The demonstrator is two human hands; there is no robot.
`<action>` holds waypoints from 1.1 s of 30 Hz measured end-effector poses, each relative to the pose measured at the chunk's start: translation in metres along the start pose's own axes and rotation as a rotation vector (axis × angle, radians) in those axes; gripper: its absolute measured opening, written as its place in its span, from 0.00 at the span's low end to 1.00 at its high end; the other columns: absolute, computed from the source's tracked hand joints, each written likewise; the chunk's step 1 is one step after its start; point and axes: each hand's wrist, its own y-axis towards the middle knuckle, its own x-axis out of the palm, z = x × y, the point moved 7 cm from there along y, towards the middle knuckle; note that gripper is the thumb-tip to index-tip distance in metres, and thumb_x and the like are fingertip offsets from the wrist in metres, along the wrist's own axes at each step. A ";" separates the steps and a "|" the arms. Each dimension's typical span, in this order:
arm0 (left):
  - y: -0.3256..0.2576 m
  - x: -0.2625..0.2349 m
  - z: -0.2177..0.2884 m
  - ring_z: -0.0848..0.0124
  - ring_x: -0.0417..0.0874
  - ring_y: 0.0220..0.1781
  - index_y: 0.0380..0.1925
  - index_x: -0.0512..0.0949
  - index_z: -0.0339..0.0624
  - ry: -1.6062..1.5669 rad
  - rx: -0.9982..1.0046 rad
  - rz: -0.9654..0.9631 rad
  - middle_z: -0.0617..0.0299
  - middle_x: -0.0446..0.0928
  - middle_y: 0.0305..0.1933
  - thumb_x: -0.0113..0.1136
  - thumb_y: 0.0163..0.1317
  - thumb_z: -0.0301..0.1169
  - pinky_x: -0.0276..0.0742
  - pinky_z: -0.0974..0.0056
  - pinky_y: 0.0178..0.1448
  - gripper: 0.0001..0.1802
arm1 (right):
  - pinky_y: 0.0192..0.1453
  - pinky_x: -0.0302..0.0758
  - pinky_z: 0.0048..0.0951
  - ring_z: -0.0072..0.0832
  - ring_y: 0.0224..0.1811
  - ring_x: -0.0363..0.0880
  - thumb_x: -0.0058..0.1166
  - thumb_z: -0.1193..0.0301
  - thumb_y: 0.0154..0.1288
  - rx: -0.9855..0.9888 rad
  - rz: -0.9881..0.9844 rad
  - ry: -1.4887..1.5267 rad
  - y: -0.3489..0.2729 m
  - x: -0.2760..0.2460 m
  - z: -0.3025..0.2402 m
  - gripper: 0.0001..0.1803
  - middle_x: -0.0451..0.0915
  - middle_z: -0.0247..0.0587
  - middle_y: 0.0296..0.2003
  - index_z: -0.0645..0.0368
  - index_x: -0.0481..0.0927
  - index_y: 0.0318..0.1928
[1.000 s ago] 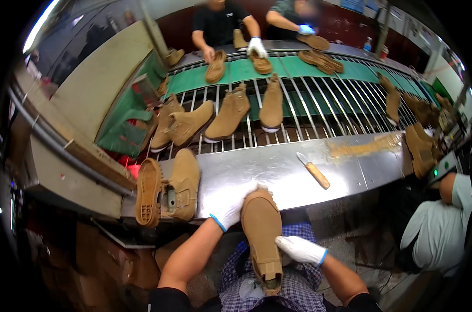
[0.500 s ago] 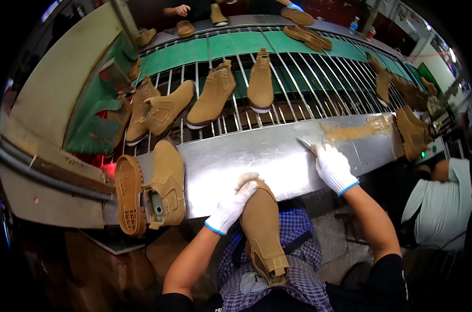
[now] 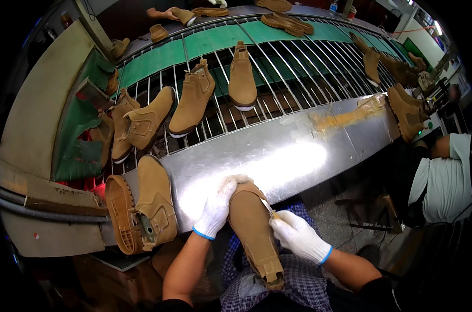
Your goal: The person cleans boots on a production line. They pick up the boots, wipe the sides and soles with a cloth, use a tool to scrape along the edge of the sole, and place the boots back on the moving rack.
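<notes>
Step in hand, as I read it: blade work along the toe edge of the tan boot [image 3: 252,229], on the right grip's side.

Left grip [image 3: 214,207]: gloved, wrapped over the toe end, fingers hooked round the front. Fingertip contact on the far side is hidden. Right grip [image 3: 299,236]: gloved, curled tight round the handle of a small knife [image 3: 269,209], blade poking out ahead of the fingers toward the toe. Blade lies at the edge; can't tell whether it's biting or just resting.

Boot sits between the two grips, toe up by the left, shaft running down below both onto the checked apron [image 3: 303,294]. Desk [image 3: 231,169] is just beyond the left grip. Left of that grip, on the desk: another tan boot [image 3: 155,195] with a tan sole [image 3: 119,213] leaning beside it. Well beyond both grips: a boot [image 3: 242,78] on the bar rack.

Next move calls for, my judgement: left grip steady on the toe, right grip keeping the blade shallow along the edge, clear of the left fingers. Main risk: a slip nicking the upper.
</notes>
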 end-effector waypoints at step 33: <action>0.005 0.001 0.004 0.63 0.85 0.63 0.61 0.83 0.28 0.149 -0.016 0.034 0.48 0.87 0.59 0.51 0.84 0.39 0.78 0.60 0.72 0.24 | 0.19 0.80 0.44 0.43 0.19 0.85 0.53 0.57 0.81 -0.772 -0.440 -1.373 -0.043 0.100 -0.079 0.18 0.79 0.44 0.20 0.61 0.78 0.51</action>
